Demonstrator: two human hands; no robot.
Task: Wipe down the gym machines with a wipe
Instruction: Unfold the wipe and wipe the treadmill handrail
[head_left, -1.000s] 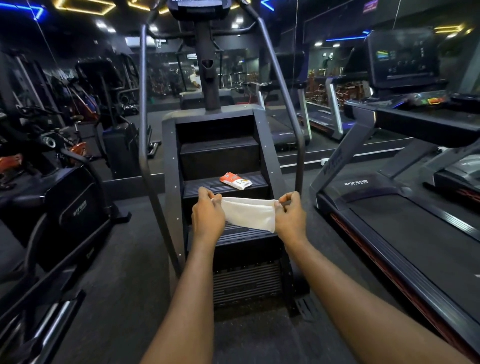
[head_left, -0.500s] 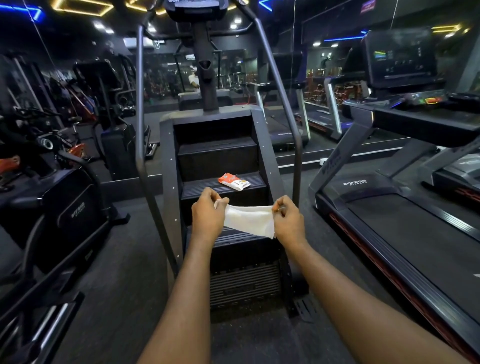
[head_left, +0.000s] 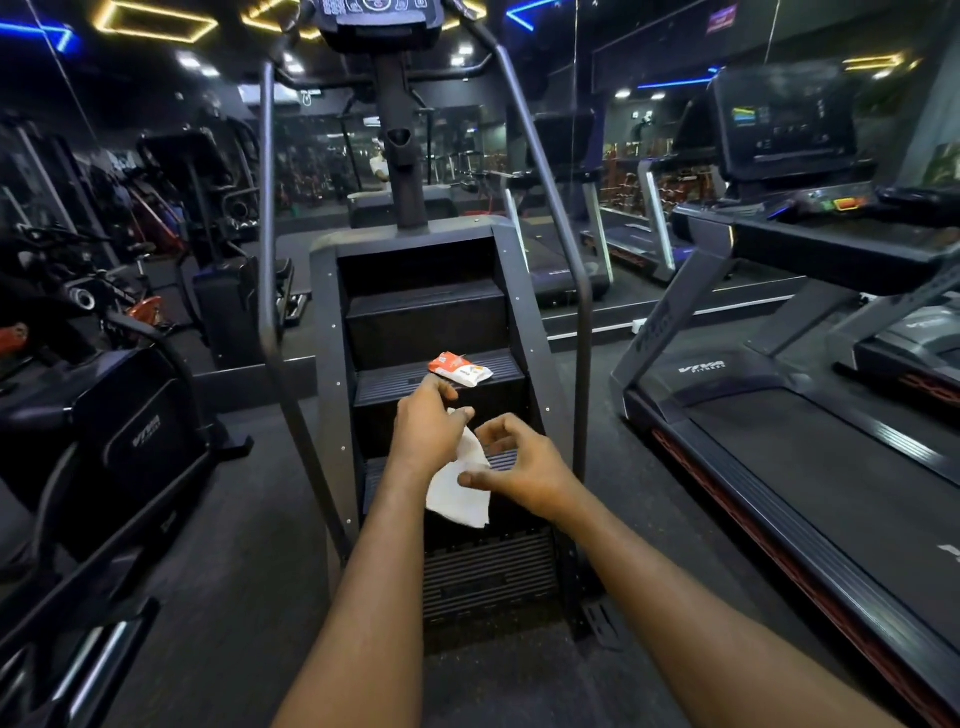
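Note:
A white wipe (head_left: 460, 491) hangs down in front of the black stair-climber machine (head_left: 431, 312). My left hand (head_left: 426, 431) pinches its top corner between thumb and fingers. My right hand (head_left: 524, 467) is just right of the wipe, fingers loosely curled, thumb touching the wipe's right edge; whether it grips the wipe I cannot tell. An orange and white wipes packet (head_left: 460, 369) lies on the machine's middle step, just beyond my left hand.
A treadmill (head_left: 779, 441) stands close on the right, with its console (head_left: 784, 124) above. An exercise bike (head_left: 104, 415) and other dark machines fill the left. The stair-climber's grey handrails (head_left: 267, 260) rise on both sides. Grey floor lies between the machines.
The wipe was stretched flat between both hands; now it hangs from my left hand. My right hand has let go of the far corner and moved in toward the left hand.

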